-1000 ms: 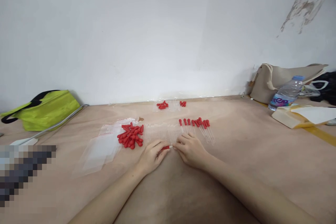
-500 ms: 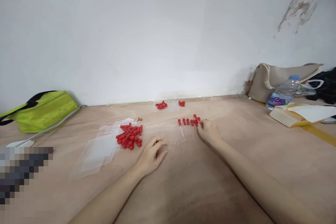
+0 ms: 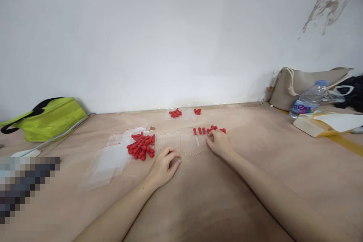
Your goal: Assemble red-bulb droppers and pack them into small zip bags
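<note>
My right hand [image 3: 219,143] is closed, its fingertips pinched at a red rubber dropper bulb [image 3: 208,131] at the right end of a row; the fingers partly hide it. To its left, several clear thin tubes [image 3: 172,141] lie side by side, a few of them with red bulbs [image 3: 199,131] at their far ends. More loose red bulbs [image 3: 223,131] show just behind and beside that hand. My left hand [image 3: 165,166] rests on the table near the tubes, fingers loosely curled and apart, holding nothing. Left of it lies a heap of red bulbs [image 3: 141,146].
Clear zip bags [image 3: 106,162] lie flat at the left. Near the wall is a clear bag with red bulbs [image 3: 175,113]. A yellow-green bag [image 3: 55,119] stands far left; a water bottle [image 3: 309,100], a beige bag [image 3: 283,89] and an envelope [image 3: 307,124] are at the right.
My right hand has shifted a little left along the row, uncovering loose red bulbs on its right. My left hand has stayed in place on the table.
</note>
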Demonstrator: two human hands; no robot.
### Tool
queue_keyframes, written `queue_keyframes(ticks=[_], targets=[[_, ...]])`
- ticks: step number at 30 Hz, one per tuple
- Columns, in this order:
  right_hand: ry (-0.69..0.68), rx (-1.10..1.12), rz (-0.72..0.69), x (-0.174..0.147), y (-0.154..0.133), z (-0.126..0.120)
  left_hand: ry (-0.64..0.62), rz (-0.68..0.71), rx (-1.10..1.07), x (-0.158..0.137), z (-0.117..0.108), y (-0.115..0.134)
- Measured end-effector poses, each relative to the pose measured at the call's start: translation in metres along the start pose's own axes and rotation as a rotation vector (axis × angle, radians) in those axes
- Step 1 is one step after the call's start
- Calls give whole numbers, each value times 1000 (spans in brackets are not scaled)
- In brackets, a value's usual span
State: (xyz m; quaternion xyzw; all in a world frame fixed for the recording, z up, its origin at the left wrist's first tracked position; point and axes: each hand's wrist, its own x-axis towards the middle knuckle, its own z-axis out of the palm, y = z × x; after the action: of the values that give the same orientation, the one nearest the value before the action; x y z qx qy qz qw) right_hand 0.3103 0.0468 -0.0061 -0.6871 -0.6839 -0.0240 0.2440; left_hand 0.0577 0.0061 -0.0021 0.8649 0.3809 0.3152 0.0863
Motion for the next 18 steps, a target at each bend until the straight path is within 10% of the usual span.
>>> queue_keyframes(ticks=[12,18], targets=[[-117,-197,108,-4,-13,-5,20,-36,472,19,-20,-19],[-133,-230,136,-4,-17,-6,191,-397,558,24,-63,-57]])
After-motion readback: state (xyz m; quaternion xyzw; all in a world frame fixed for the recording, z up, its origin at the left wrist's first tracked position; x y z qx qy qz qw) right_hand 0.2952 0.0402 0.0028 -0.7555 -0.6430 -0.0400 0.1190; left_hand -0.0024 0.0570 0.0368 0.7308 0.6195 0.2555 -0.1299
